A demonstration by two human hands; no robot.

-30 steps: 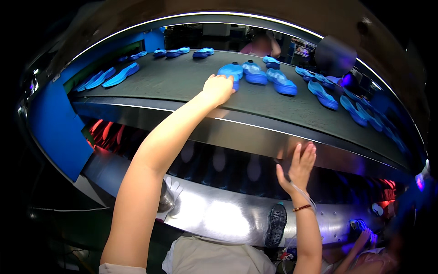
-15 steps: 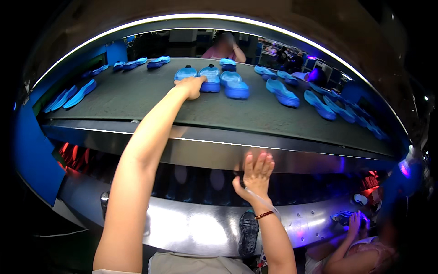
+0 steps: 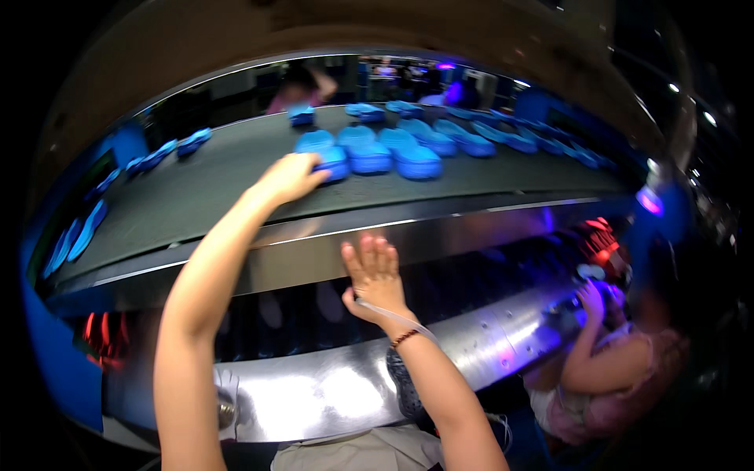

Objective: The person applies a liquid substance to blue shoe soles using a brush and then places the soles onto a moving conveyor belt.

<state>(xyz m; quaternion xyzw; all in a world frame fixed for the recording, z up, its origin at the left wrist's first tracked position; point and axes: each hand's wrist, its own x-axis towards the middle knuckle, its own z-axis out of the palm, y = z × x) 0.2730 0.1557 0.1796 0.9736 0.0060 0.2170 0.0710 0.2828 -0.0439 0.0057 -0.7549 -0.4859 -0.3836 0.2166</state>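
My left hand [image 3: 290,177] reaches over the dark belt, its fingers curled against the left side of a blue shoe sole [image 3: 316,143]. That sole is the leftmost in a close row. Right beside it lie a second blue sole [image 3: 364,151] and a third blue sole [image 3: 411,155]. Lower down, my right hand [image 3: 379,282] is open, fingers stretched upward and palm toward the metal front edge [image 3: 306,251] of the belt. Nothing shows in it. A beaded bracelet and a pale cord are at that wrist. Under the right forearm a black shoe sole [image 3: 402,381] is partly hidden.
More blue soles lie along the belt [image 3: 212,184], at the far left and toward the right. Below runs a shiny metal ledge [image 3: 298,404], with red-lit gaps at both ends. A co-worker [image 3: 613,369] sits at the right; another person [image 3: 302,90] is beyond the belt.
The view has swung to the right. My left hand has drawn the leftmost sole nearer, level with its neighbours. My right hand stays open at the metal edge.
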